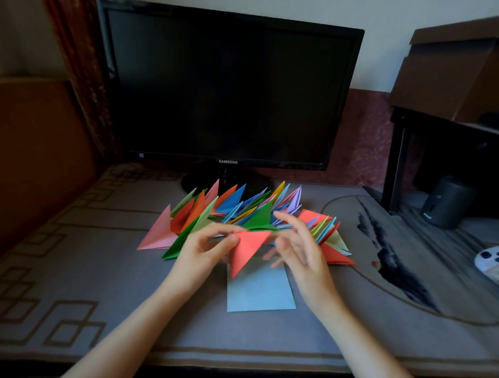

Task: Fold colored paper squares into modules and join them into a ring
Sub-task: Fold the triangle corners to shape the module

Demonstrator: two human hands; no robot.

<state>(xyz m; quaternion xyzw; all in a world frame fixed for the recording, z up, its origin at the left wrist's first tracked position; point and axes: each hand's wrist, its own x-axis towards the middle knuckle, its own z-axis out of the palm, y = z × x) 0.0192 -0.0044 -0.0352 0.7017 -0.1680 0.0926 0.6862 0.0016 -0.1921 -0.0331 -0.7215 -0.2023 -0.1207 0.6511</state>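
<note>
Folded paper modules (235, 214) heaped across the middle of the desk, just near the monitor's foot: sharp-pointed triangular shapes in pink, orange, red, green, blue, yellow and lilac, matte paper with crisp creases, many standing on edge with tips aimed far and upward. Pink module (157, 234) lying flat at the left end of the heap; red module (337, 257) lying flat at the right end. Whether any are already joined: cannot tell.

Coral-red module (246, 250) raised above the desk, near side of the heap, long point hanging toward the near edge. Left hand (204, 248) pinching its upper left corner between thumb and forefinger, remaining fingers loosely curled. Right hand (300, 249) just right of the module, fingers spread and blurred, thumb close to its right corner; contact not clear, nothing seen gripped.

Pale blue paper square (261, 290) lying flat and unfolded on the desk, directly under the raised module and between the two forearms.

Desk mat (94, 267) grey, soft-looking, with tan angular line pattern at left and a dark ink-wash motif at right. Black monitor (227, 86) at the far side, screen dark and glossy. Brown cardboard box (463, 64) on a black shelf at far right; small dark cylindrical speaker (441, 204) beneath it. White phone (496, 261), camera lenses up, at the right edge
</note>
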